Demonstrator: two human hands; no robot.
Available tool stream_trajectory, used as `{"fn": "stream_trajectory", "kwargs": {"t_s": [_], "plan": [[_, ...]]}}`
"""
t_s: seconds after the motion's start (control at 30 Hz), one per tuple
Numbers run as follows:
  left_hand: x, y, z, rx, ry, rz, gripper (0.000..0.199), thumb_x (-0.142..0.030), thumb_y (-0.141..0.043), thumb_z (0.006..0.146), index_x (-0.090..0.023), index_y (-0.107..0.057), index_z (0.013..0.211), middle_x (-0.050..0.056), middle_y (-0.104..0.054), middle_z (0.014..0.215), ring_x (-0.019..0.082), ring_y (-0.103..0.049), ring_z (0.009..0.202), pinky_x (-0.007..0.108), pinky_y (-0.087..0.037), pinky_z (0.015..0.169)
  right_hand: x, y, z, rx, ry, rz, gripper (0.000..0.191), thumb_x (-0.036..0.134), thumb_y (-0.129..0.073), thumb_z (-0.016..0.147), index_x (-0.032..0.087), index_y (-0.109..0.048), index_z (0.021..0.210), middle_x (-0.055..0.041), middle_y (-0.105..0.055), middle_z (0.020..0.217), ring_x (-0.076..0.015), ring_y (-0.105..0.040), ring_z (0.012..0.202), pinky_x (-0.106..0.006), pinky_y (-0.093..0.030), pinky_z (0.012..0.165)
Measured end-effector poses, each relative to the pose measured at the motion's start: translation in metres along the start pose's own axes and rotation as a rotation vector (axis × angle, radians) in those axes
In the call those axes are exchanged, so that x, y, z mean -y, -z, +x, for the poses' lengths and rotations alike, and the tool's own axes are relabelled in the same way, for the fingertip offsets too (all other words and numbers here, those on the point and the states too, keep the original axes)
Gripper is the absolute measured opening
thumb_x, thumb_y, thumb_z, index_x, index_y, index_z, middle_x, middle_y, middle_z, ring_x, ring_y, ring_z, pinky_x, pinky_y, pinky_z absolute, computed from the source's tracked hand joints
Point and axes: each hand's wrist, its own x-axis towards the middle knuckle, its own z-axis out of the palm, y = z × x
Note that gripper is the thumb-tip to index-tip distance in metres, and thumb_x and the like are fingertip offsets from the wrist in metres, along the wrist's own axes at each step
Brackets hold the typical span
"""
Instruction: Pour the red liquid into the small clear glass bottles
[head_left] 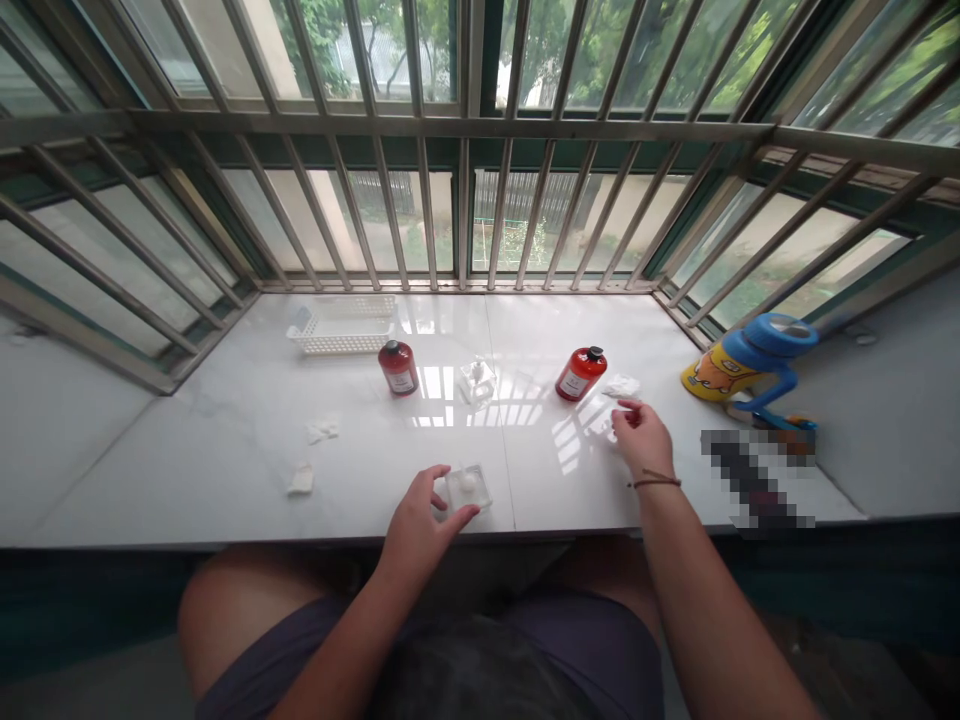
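Note:
A clear square container [468, 487] with something whitish in it rests near the front edge of the white ledge. The thumb and fingers of my left hand [429, 510] grip it from the left side. My right hand [639, 432] is over the right part of the ledge, its fingers curled together; whether anything small is between them is hidden. Just beyond that hand lies a crumpled white piece [622, 386]. A red bottle with a black cap [581, 375] stands to its upper left. Another red bottle [398, 368] stands farther left, and a clear glass object [478, 382] sits between the bottles.
A white perforated basket [345, 345] is at the back left of the ledge [225, 440]. Two white scraps [323, 431] [301, 480] lie at left. A blue and yellow bottle [739, 360] leans at right, near a blurred dark item. Metal bars [461, 130] border the back.

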Motion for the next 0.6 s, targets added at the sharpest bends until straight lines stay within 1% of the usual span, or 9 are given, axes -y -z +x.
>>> {"fn": "stream_trajectory", "kwargs": {"t_s": [0.07, 0.13, 0.17, 0.23, 0.3, 0.33, 0.47, 0.53, 0.6], "plan": [[0.001, -0.002, 0.001, 0.005, 0.021, -0.034, 0.067, -0.052, -0.085, 0.082, -0.023, -0.061, 0.137, 0.007, -0.075, 0.117, 0.026, -0.073, 0.095, 0.042, -0.059, 0.090, 0.007, -0.017, -0.044, 0.222, 0.086, 0.019, 0.041, 0.052, -0.074, 0.090, 0.019, -0.074, 0.115, -0.0081, -0.077, 0.093, -0.0260, -0.076, 0.087, -0.048, -0.066, 0.089], [0.003, -0.004, 0.002, -0.001, 0.031, -0.083, 0.073, -0.051, -0.087, 0.080, -0.024, -0.056, 0.141, 0.010, -0.073, 0.131, 0.026, -0.073, 0.101, 0.042, -0.060, 0.090, 0.016, -0.036, -0.089, 0.473, 0.183, 0.064, 0.044, 0.052, -0.082, 0.086, 0.024, -0.077, 0.119, -0.0080, -0.081, 0.109, -0.0267, -0.078, 0.100, -0.045, -0.065, 0.096], [0.004, -0.005, 0.002, -0.010, 0.029, -0.106, 0.077, -0.050, -0.088, 0.079, -0.024, -0.053, 0.143, 0.011, -0.070, 0.138, 0.026, -0.073, 0.105, 0.042, -0.060, 0.090, 0.022, -0.045, -0.110, 0.563, 0.225, 0.084, 0.052, 0.051, -0.089, 0.079, 0.026, -0.077, 0.123, -0.0073, -0.080, 0.121, -0.0277, -0.077, 0.110, -0.044, -0.065, 0.100], [0.005, -0.004, 0.000, -0.037, 0.013, -0.127, 0.080, -0.050, -0.088, 0.078, -0.025, -0.050, 0.144, 0.013, -0.065, 0.147, 0.027, -0.073, 0.112, 0.042, -0.061, 0.090, 0.031, -0.062, -0.142, 0.726, 0.362, 0.115, 0.081, 0.047, -0.095, 0.076, 0.030, -0.064, 0.149, -0.0103, -0.068, 0.150, -0.0315, -0.066, 0.137, -0.050, -0.056, 0.117], [0.007, 0.001, -0.004, -0.080, -0.017, -0.111, 0.076, -0.052, -0.087, 0.080, -0.025, -0.053, 0.142, 0.014, -0.064, 0.149, 0.029, -0.072, 0.117, 0.043, -0.061, 0.090, 0.037, -0.076, -0.162, 0.781, 0.450, 0.117, 0.099, 0.044, -0.096, 0.077, 0.031, -0.048, 0.162, -0.0133, -0.056, 0.163, -0.0342, -0.055, 0.150, -0.056, -0.046, 0.126], [0.008, 0.005, -0.008, -0.100, -0.034, -0.094, 0.070, -0.053, -0.085, 0.082, -0.025, -0.055, 0.139, 0.014, -0.066, 0.146, 0.030, -0.072, 0.117, 0.043, -0.061, 0.090, 0.039, -0.081, -0.167, 0.784, 0.477, 0.111, 0.101, 0.041, -0.095, 0.078, 0.031, -0.044, 0.164, -0.0142, -0.054, 0.165, -0.0349, -0.052, 0.153, -0.057, -0.044, 0.128], [0.017, 0.028, -0.028, -0.090, -0.035, -0.043, 0.045, -0.056, -0.072, 0.094, -0.025, -0.068, 0.125, 0.009, -0.078, 0.116, 0.026, -0.074, 0.096, 0.041, -0.061, 0.086, 0.041, -0.097, -0.168, 0.755, 0.520, 0.097, 0.089, 0.023, -0.089, 0.084, 0.034, -0.045, 0.161, -0.0120, -0.058, 0.159, -0.0329, -0.057, 0.147, -0.055, -0.047, 0.125], [0.024, 0.040, -0.041, -0.039, 0.018, -0.044, 0.039, -0.058, -0.065, 0.098, -0.026, -0.073, 0.117, 0.006, -0.081, 0.104, 0.025, -0.075, 0.088, 0.039, -0.062, 0.084, 0.043, -0.100, -0.163, 0.753, 0.525, 0.101, 0.089, 0.020, -0.090, 0.081, 0.032, -0.047, 0.158, -0.0119, -0.060, 0.155, -0.0322, -0.061, 0.141, -0.053, -0.051, 0.121], [0.036, 0.050, -0.055, -0.013, 0.055, -0.028, 0.037, -0.059, -0.062, 0.100, -0.027, -0.077, 0.110, 0.005, -0.083, 0.100, 0.025, -0.077, 0.088, 0.037, -0.063, 0.082, 0.045, -0.100, -0.157, 0.759, 0.540, 0.097, 0.088, 0.021, -0.093, 0.077, 0.030, -0.051, 0.154, -0.0121, -0.062, 0.149, -0.0324, -0.063, 0.136, -0.052, -0.054, 0.117]]}}
